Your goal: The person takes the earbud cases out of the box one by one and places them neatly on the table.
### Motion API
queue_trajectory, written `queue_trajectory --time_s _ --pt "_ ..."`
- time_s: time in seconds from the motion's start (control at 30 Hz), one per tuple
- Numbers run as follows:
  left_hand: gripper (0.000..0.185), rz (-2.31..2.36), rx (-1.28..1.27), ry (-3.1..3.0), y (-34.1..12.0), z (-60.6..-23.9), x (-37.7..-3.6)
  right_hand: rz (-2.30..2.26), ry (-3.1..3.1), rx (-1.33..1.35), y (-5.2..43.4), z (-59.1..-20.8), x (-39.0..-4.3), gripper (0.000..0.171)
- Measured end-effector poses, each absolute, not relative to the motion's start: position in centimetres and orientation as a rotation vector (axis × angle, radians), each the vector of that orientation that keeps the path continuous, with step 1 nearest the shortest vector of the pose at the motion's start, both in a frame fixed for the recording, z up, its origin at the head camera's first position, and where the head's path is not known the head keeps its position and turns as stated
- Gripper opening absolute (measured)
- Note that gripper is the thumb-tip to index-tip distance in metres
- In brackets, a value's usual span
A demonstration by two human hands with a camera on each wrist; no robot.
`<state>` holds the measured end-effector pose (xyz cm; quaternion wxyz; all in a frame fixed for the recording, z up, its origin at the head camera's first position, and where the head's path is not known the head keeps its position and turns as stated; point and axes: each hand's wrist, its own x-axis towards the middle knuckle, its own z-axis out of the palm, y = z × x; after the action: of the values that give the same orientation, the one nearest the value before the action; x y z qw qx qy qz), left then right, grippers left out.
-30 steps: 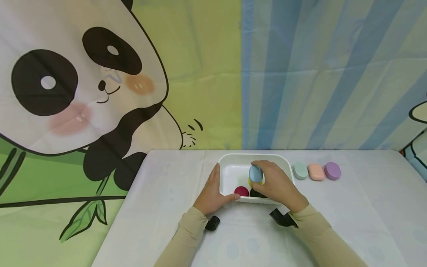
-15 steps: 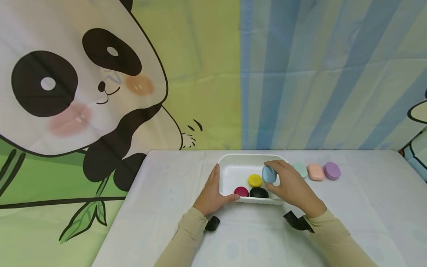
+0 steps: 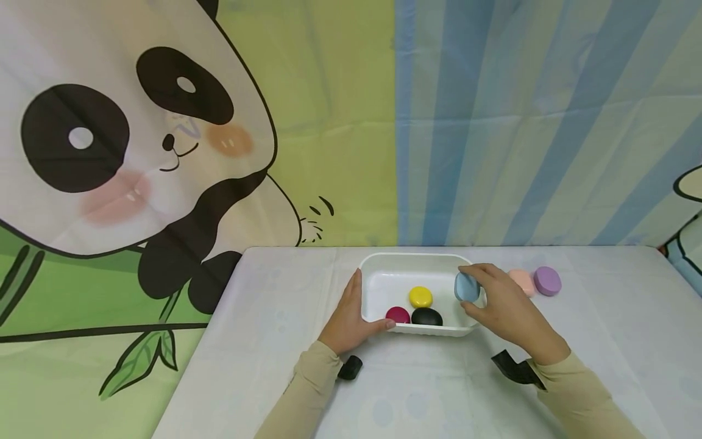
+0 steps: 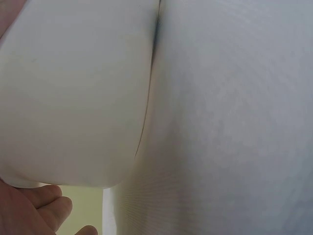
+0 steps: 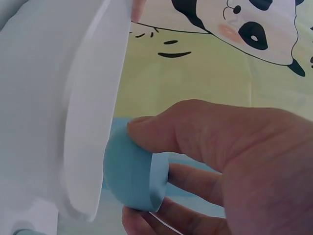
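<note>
My right hand (image 3: 507, 305) pinches a light blue rounded block (image 3: 466, 286) between thumb and fingers, over the right end of a white plastic tray (image 3: 395, 266). In the right wrist view the block (image 5: 132, 171) shows a curved side and a flat face close to the tray wall (image 5: 88, 122). Straight fingers of my left hand (image 3: 348, 323) lie along the tray's left side, the thumb touching its front rim. Inside the tray are a yellow rounded piece (image 3: 420, 297), a black oval one (image 3: 426, 316) and a crimson round one (image 3: 397, 314).
To the right of the tray, a peach block (image 3: 522, 281) and a purple block (image 3: 547, 281) stand on the white-covered table (image 3: 614, 341). A panda-print cloth (image 3: 329, 122) hangs behind the table. Black straps (image 3: 518, 369) sit at the wrists.
My right hand has carried the light blue block rightward from above the yellow piece to the tray's right end. It now hides the mint block. The left hand has stayed put.
</note>
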<state>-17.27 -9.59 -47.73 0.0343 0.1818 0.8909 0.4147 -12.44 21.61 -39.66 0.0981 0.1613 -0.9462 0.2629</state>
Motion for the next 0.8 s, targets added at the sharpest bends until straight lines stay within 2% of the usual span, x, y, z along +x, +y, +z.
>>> queue_trajectory --time_s 0.8 --pt "0.128 1.233 0.518 2.744 -9.5 -47.7 -17.2 0.683 -2.781 0.472 25.6 -40.9 -11.5 0.061"
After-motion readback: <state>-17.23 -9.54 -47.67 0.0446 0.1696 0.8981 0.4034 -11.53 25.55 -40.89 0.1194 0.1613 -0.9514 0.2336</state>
